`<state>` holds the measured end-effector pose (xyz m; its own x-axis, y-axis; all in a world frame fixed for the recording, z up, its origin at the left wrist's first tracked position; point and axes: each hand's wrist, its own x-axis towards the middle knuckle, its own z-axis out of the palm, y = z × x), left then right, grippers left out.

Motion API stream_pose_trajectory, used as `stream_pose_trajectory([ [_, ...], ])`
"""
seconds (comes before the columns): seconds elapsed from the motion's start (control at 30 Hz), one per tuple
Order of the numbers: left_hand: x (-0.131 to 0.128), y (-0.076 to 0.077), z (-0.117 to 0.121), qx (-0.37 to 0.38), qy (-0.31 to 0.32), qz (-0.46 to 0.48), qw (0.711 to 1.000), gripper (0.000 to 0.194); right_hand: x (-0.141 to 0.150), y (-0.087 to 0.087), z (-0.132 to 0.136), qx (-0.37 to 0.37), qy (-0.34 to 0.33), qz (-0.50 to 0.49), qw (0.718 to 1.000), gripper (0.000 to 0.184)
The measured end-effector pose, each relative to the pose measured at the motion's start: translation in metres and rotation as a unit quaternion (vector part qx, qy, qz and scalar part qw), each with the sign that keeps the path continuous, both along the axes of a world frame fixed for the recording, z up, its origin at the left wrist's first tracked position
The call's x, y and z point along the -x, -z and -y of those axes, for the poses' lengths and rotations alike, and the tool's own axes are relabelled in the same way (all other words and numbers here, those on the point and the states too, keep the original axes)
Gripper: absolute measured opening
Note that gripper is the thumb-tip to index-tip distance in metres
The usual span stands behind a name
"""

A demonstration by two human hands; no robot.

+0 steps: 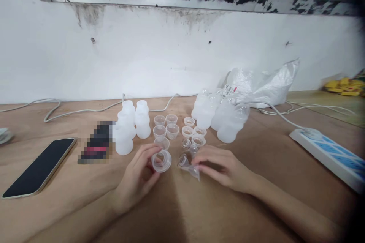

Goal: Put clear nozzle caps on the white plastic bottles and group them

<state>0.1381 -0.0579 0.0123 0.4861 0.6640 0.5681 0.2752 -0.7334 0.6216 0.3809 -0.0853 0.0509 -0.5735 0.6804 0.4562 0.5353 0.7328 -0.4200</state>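
My left hand [139, 171] is closed around a clear screw ring [165, 164], holding it tilted so its opening faces me. Between the thumb and fingers of my right hand [225, 167] is a clear bottle nipple [190, 168] with a wide, thin flange, lying sideways. The ring and the nipple are apart. Just beyond my right fingertips are further clear nipples [186, 143], partly hidden. Several loose screw rings [200, 131] stand behind them. Clear cup-shaped caps [172, 132] are set out in two columns beyond my left hand.
White frosted bottles [124, 145] stand at left, and more with clear tops [226, 133] at right. A phone [40, 169] and a pixelated dark item [97, 144] lie left. A plastic bag [268, 89], cable [273, 108] and power strip [327, 155] are on the right.
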Motion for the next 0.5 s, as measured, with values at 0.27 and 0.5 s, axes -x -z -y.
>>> stream_pose_trajectory([
  [0.27, -0.001, -0.003, 0.0, -0.001, -0.005, -0.001, 1.0, 0.043, 0.052, -0.034, -0.009, 0.076, 0.076, -0.097, 0.99, 0.01],
  [0.5, -0.002, -0.001, -0.003, 0.049, -0.033, 0.058, 0.997, 0.039, 0.064, -0.028, -0.009, 0.083, 0.094, -0.052, 0.991, 0.009],
])
